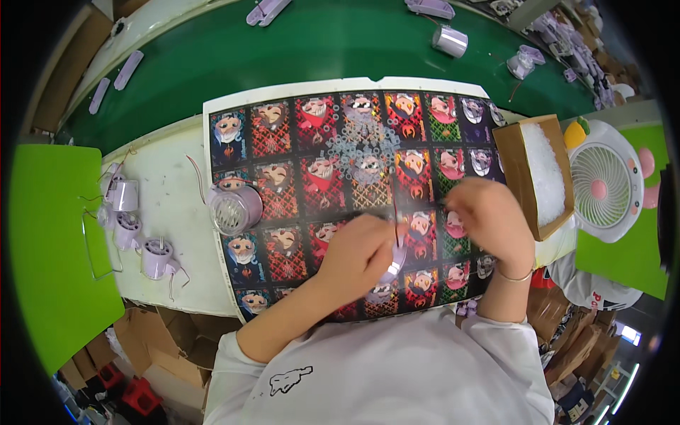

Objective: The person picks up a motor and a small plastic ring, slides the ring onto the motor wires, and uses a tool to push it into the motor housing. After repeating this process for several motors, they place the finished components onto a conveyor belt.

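Observation:
My left hand [358, 251] is closed around a lilac cylindrical motor housing [398, 261], most of it hidden behind the fingers. Thin dark and red wires [397, 221] rise from its top. To the right, my right hand [492, 212] is raised over the printed sheet with its fingers curled together; motion blurs it a little, and whatever sits in the fingertips is too small to make out. Beyond both hands lies a loose pile of small clear rings [365, 145]. Another lilac housing [236, 210], with wires, stands at the sheet's left side.
A dark sheet printed with cartoon cards [283, 191] covers the white table [152, 283]. Several lilac housings [157, 256] stand at left. An open cardboard box [516, 166] of clear pieces and a white fan [601, 180] are at right. Lilac parts [450, 41] lie on the green belt [319, 49].

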Demonstrator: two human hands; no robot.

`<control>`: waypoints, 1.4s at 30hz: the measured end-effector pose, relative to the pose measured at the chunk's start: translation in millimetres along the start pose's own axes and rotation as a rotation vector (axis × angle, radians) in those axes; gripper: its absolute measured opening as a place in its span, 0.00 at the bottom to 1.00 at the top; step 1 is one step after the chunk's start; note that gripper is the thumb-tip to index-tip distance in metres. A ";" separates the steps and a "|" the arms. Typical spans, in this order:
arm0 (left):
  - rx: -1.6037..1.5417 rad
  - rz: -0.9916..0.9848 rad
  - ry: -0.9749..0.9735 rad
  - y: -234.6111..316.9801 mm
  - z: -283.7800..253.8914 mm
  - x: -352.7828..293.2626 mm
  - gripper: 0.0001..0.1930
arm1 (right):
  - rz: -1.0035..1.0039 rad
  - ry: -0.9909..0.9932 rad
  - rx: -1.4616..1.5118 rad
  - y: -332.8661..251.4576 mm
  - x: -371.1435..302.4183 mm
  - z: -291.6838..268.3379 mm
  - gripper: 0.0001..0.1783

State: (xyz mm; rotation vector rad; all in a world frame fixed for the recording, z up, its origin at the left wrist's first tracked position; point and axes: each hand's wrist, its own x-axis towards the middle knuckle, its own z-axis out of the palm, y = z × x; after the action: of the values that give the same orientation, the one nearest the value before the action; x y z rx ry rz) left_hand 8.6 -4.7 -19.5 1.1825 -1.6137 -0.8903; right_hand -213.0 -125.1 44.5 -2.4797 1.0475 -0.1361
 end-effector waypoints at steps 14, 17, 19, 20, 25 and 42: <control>1.547 0.170 -0.112 -90.6 -182.7 181.6 0.05 | 0.313 0.452 -0.539 108.6 225.5 -18.3 0.37; 1.585 0.166 -0.008 -120.7 -181.8 183.4 0.08 | 0.342 0.315 -0.334 119.0 239.7 -10.7 0.40; 1.459 0.241 0.140 -105.2 -169.8 178.6 0.11 | 0.040 0.527 -0.136 109.5 225.5 -8.8 0.38; 1.325 0.308 0.277 -83.4 -158.8 172.9 0.14 | -0.235 0.651 -0.012 95.7 210.2 -10.4 0.38; -0.379 -0.178 0.038 23.9 -85.0 92.0 0.26 | -0.579 0.397 0.452 -35.2 84.8 11.7 0.43; 0.465 0.147 0.166 31.5 -20.5 -18.5 0.13 | 0.008 0.328 -0.050 -20.2 59.8 78.6 0.07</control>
State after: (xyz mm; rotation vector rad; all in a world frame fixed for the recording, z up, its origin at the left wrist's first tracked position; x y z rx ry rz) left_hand 20.8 21.2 11.1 1.3872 -1.7952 -0.3181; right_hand -137.2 -126.4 -21.9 -2.5531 1.2028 -0.5357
